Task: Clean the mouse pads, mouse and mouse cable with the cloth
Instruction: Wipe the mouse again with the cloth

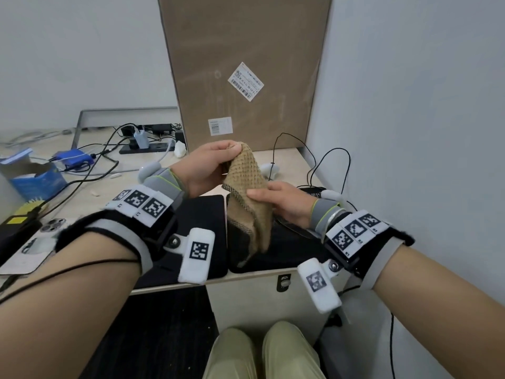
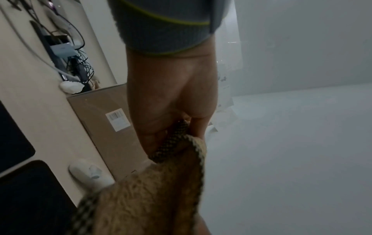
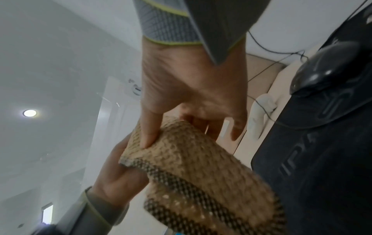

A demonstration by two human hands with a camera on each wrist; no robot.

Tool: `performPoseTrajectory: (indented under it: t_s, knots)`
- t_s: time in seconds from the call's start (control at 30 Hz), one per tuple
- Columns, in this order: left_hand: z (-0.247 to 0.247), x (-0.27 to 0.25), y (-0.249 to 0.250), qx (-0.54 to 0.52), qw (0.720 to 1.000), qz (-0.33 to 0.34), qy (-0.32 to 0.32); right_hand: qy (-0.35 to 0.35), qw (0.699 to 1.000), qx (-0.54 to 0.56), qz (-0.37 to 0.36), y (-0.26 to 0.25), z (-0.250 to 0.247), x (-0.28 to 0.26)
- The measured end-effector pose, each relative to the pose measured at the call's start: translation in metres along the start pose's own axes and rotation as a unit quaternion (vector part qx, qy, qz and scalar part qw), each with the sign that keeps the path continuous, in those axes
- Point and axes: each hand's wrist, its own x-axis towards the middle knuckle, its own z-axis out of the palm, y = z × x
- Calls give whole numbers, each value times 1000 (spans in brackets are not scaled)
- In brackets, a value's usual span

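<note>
While both hands, left [image 1: 210, 165] and right [image 1: 284, 203], grip the cloth [image 1: 250, 198] above the pads [image 1: 287, 255], we are still readying it; next, wipe the pad at 6 o'clock.

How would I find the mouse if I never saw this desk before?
Look at the big cardboard box standing at the back of the desk. In front of it lie two black pads side by side, and the mouse sits on the right pad, nearest the wall. It is the only shiny black rounded lump there, with a thin cable running from it.
</note>
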Motion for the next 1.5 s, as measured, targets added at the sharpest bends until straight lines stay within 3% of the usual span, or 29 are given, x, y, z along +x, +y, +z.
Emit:
performPoseTrajectory:
  t_s: [0.17, 0.33, 0.43, 0.6, 0.73, 0.83, 0.97, 1.13, 1.3, 1.5]
  knots:
    - [4, 20, -22, -25, 995, -42, 91, -42, 984, 174, -4, -14, -23, -17]
    - [40, 41, -56, -5, 995, -88, 46, 26, 956, 275, -102, -10, -44, -13]
    - [67, 54, -71, 10, 993, -110, 36, 120, 934, 314, -124, -5, -59, -13]
    - [82, 78, -86, 114, 975, -157, 104, 333, 919, 186, -96, 9, -96, -17]
    - [94, 98, -101, 257, 937, -215, 94, 390, 920, 0, -28, 24, -115, -21]
    - [110, 116, -107, 306, 917, -240, 85, 410, 904, -119, 22, 38, -125, -19]
    - [127, 136, -111, 283, 924, -248, 74, 376, 879, -270, 113, 51, -130, -14]
    - [119, 154, -113, 109, 938, -303, 128, 297, 874, -349, 159, 53, -119, -4]
    - [109, 155, -111, 62, 934, -320, 146, 281, 859, -401, 152, 52, -111, -1]
    - [106, 154, -117, -6, 944, -313, 103, 260, 850, -433, 148, 59, -109, 1]
